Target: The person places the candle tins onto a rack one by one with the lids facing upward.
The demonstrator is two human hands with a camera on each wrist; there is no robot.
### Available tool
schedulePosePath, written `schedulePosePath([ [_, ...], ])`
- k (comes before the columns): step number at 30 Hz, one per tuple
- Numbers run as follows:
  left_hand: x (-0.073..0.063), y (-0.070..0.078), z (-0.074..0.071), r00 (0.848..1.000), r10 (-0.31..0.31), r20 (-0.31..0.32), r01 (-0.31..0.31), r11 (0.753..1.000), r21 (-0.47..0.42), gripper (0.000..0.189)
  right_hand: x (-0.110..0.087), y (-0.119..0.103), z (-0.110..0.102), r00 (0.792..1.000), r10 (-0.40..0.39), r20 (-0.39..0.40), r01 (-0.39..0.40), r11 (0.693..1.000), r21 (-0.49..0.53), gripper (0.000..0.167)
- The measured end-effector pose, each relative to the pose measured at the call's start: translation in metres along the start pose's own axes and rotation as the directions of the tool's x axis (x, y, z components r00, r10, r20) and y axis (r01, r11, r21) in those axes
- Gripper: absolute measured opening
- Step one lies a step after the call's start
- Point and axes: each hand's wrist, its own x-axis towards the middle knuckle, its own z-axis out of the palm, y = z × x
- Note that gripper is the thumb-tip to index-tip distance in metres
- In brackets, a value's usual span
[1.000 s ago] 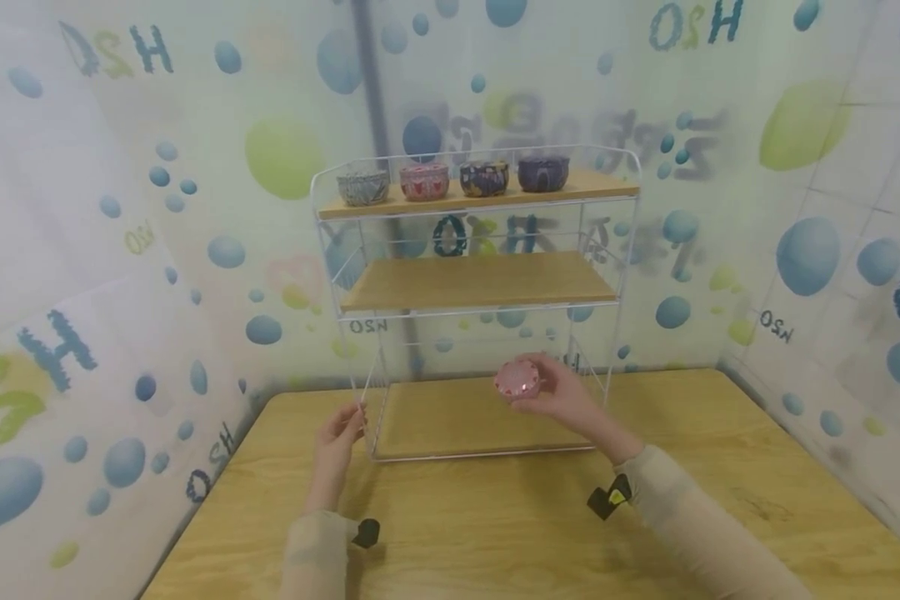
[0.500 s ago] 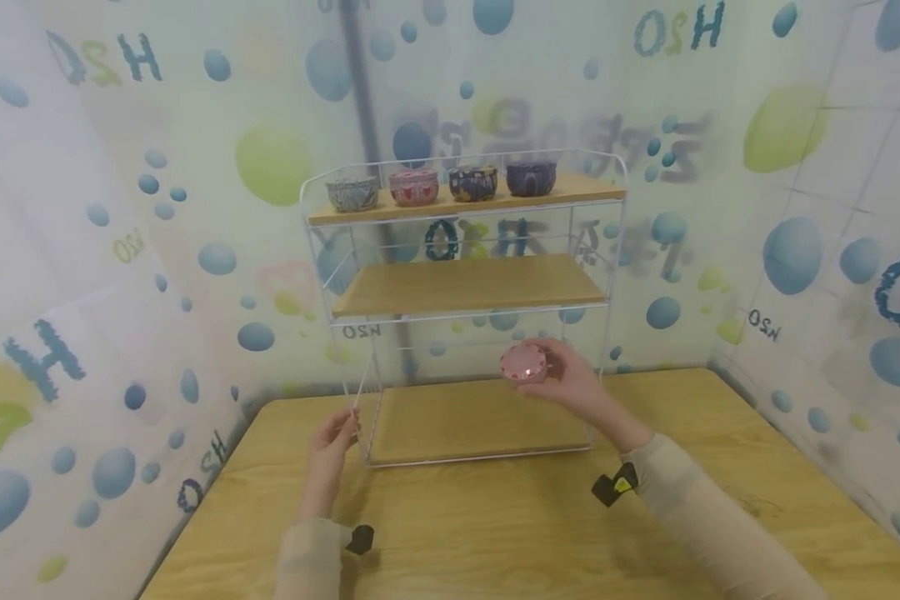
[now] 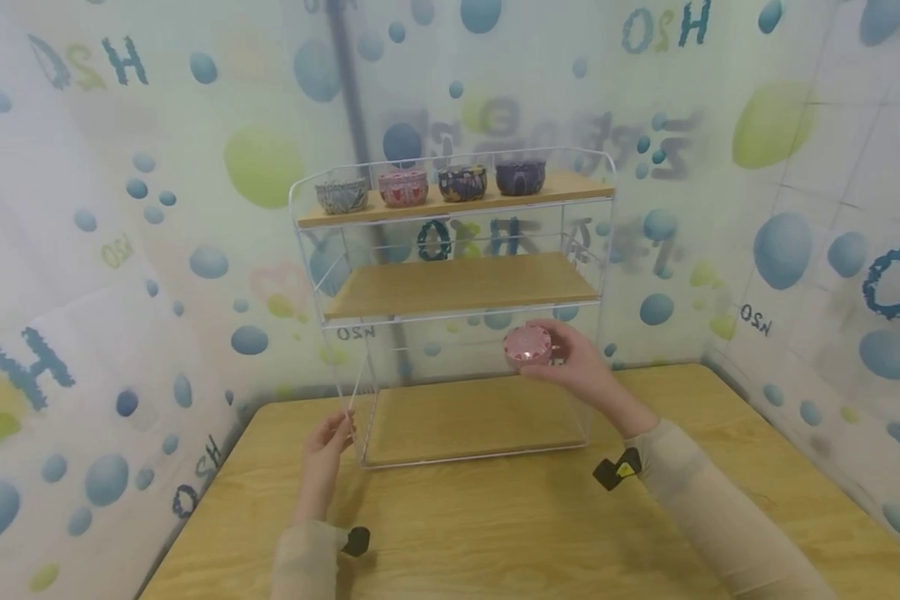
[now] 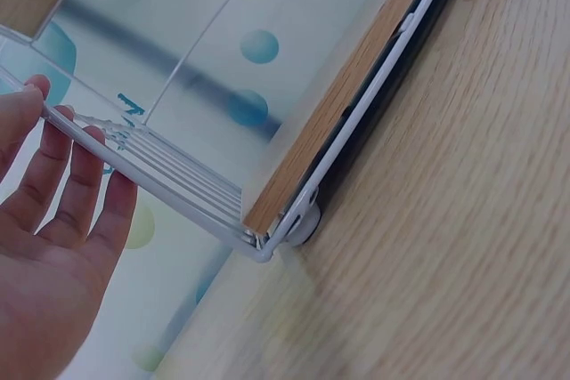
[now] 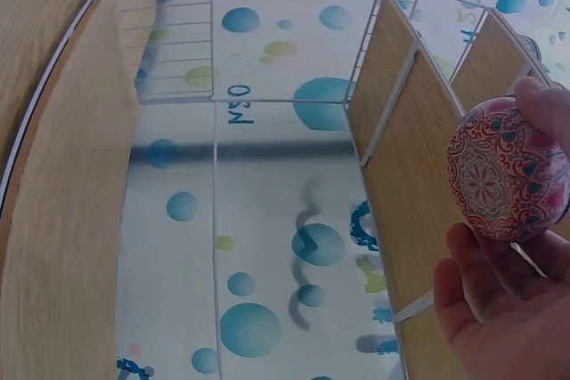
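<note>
My right hand (image 3: 576,365) grips a small round pink patterned tin (image 3: 528,347) between thumb and fingers. It hangs in front of the rack, between the middle and bottom shelves. In the right wrist view the tin (image 5: 503,171) shows an ornate red and blue pattern. My left hand (image 3: 326,448) holds the left front post of a white wire rack (image 3: 474,457) low down. The left wrist view has the thumb and fingers of that hand (image 4: 62,220) on the white post (image 4: 165,186), near the rack's bottom corner.
On the top wooden shelf (image 3: 570,185) stand a grey tin (image 3: 342,197), a pink tin (image 3: 403,190), a dark yellow-patterned tin (image 3: 462,184) and a dark purple tin (image 3: 521,178). Below are the middle shelf (image 3: 461,286) and bottom shelf (image 3: 472,421). The rack stands on a wooden table (image 3: 450,533).
My right hand has raised the pink tin, from just above the bottom shelf toward the middle shelf's height. My left hand stays on the post. The head view has shifted slightly.
</note>
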Motion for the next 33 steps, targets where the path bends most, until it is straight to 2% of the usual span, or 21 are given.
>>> schedulePosePath([
  [10, -0.001, 0.000, -0.001, 1.000, -0.014, -0.008, 0.014, 1.000, -0.028, 0.034, 0.003, -0.007, -0.009, 1.000, 0.019, -0.007, -0.019, 1.000, -0.020, 0.068],
  [16, 0.002, 0.001, 0.000, 1.000, -0.029, -0.006, 0.029, 0.999, -0.012, 0.034, 0.004, -0.014, -0.019, 0.999, -0.004, -0.050, 0.003, 1.000, -0.007, 0.064],
  [26, 0.004, 0.000, 0.002, 1.000, 0.028, -0.010, -0.029, 0.998, -0.052, 0.019, 0.011, -0.031, -0.039, 0.995, -0.033, -0.091, 0.031, 0.999, -0.029, 0.060],
  [33, 0.001, 0.001, 0.000, 0.999, -0.045, -0.013, 0.045, 0.999, -0.012, 0.024, 0.022, -0.042, -0.051, 0.993, 0.019, -0.120, -0.020, 1.000, -0.003, 0.061],
])
